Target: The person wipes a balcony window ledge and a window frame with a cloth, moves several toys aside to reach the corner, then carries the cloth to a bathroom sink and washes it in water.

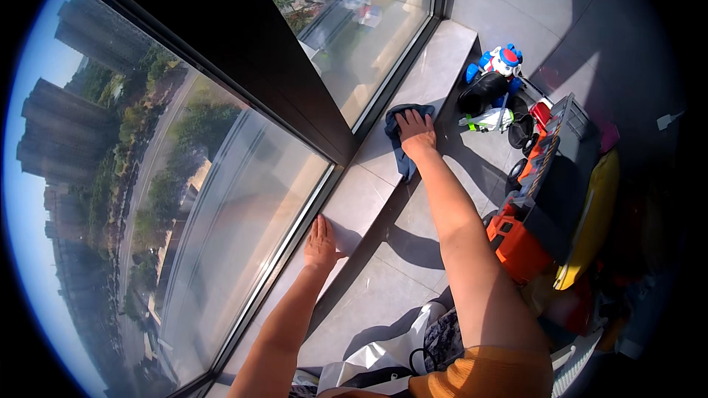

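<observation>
Under my right hand [416, 131] a dark blue cloth [404, 160] lies bunched on the tiled window ledge [381, 188]. The palm presses it down with the fingers spread, and one end of the cloth hangs over the ledge's front edge. My left hand [322, 244] rests flat on the same ledge, nearer to me, its fingertips close to the window frame [331, 172]. It holds nothing, and its thumb points out to the side.
Glass panes [265, 193] and a dark post [310, 88] border the ledge on the left. On the floor at right stand an orange and grey toy truck [520, 243], a toy dog figure [504, 61], a black item [482, 94] and a yellow item [589, 221].
</observation>
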`<action>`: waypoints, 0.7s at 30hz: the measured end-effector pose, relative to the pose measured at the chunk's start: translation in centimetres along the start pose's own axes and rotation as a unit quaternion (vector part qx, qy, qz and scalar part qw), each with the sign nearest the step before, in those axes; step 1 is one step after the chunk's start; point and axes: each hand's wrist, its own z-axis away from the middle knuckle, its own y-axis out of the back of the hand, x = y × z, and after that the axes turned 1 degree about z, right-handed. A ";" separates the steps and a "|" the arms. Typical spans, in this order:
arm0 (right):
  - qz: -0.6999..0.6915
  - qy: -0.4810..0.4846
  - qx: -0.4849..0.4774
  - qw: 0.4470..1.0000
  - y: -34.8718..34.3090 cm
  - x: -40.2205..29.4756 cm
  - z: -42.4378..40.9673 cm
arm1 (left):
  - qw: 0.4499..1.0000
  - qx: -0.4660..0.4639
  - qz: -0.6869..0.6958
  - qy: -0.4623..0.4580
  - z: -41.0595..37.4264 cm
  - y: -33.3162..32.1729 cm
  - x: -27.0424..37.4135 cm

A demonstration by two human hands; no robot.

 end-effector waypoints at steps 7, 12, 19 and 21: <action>-0.337 0.006 0.265 0.903 -1.6 -3.7 -0.1 | 0.993 -0.081 -0.073 0.046 -1.1 1.2 2.2; -0.208 0.230 0.128 0.942 -0.6 -4.1 2.1 | 0.992 -0.094 -0.059 0.051 -1.1 1.4 2.3; -0.131 0.027 0.187 0.973 -0.9 1.3 -7.2 | 0.986 -0.111 -0.107 0.067 -1.1 0.8 2.5; -0.106 -0.060 0.135 0.983 -0.5 3.7 -10.4 | 0.984 -0.117 -0.113 0.068 -1.4 1.2 2.5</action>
